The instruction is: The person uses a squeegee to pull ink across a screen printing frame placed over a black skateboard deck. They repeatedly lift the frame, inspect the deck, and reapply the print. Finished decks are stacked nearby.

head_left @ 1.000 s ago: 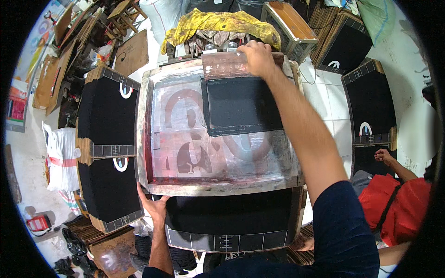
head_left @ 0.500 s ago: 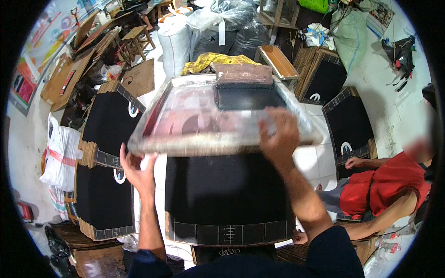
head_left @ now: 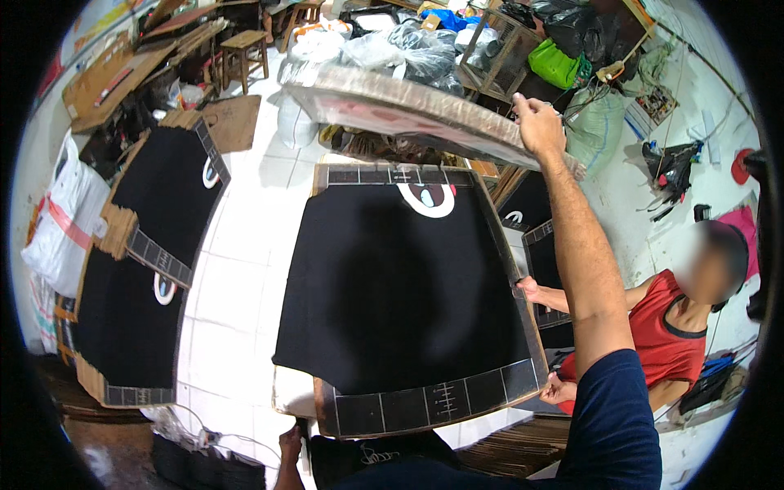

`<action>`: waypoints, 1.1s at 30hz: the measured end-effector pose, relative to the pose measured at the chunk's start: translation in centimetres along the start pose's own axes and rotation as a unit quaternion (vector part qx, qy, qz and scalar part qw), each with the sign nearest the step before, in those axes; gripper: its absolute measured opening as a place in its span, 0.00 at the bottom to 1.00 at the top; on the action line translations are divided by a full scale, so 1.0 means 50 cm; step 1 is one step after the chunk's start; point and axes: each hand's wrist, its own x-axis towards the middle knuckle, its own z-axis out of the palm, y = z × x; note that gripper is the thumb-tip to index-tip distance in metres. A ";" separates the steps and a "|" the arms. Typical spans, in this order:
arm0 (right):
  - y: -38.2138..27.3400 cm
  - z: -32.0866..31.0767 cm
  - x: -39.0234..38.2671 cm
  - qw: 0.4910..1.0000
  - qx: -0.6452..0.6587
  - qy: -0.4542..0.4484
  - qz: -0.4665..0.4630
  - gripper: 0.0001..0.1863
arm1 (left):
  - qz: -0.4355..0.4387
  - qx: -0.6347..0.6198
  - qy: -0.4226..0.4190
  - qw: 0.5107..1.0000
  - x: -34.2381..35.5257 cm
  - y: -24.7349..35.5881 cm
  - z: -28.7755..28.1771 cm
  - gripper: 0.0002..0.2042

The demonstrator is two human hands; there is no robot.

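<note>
My right hand (head_left: pixel 541 131) is closed around the near edge of a wooden screen-printing frame (head_left: pixel 408 106), lifted and tilted at the far side of the board. Below it lies a board (head_left: pixel 457 400) with ruled dark strips at both ends, covered by black fabric (head_left: pixel 327 269) with a white-ringed print (head_left: pixel 428 200) near its far edge. Low at the near left corner, my left hand (head_left: pixel 290 443) looks closed; what it grips is hidden. At the board's right side, a co-worker's two hands, one hand (head_left: pixel 531 290) farther off and another hand (head_left: pixel 559 389) nearer, hold the edge.
The co-worker in a red top (head_left: pixel 665 327) is at the right. More boards with black fabric (head_left: pixel 131 327) stand at the left, beside a white bag (head_left: pixel 69 216). Full plastic sacks (head_left: pixel 425 53) and a wooden stool (head_left: pixel 243 57) are at the back.
The frame has swung up and away, showing the board's far end. My left hand has left the frame and dropped to the near left. The co-worker's hands have come onto the board's edge.
</note>
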 end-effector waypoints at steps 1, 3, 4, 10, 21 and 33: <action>0.000 0.001 0.008 1.000 0.005 0.009 0.006 0.31 | -0.004 -0.059 0.025 0.998 -0.035 -0.005 0.017 0.17; 0.001 0.001 0.021 1.000 0.004 0.004 0.001 0.31 | 0.172 0.147 0.155 0.962 -0.062 0.021 0.034 0.15; 0.002 0.000 0.025 1.000 0.004 0.005 -0.007 0.31 | 0.157 0.226 0.138 0.951 -0.065 0.039 0.039 0.17; 0.014 0.011 0.051 0.999 -0.008 0.038 -0.010 0.30 | 0.023 0.094 0.095 0.991 -0.085 0.026 0.012 0.18; -0.001 -0.004 0.081 1.000 0.002 0.016 -0.015 0.29 | 0.100 0.339 0.421 0.835 0.021 0.388 -0.255 0.16; -0.006 -0.008 0.112 1.000 -0.014 -0.021 -0.017 0.33 | 0.238 0.146 0.488 0.827 -0.644 0.707 -1.001 0.12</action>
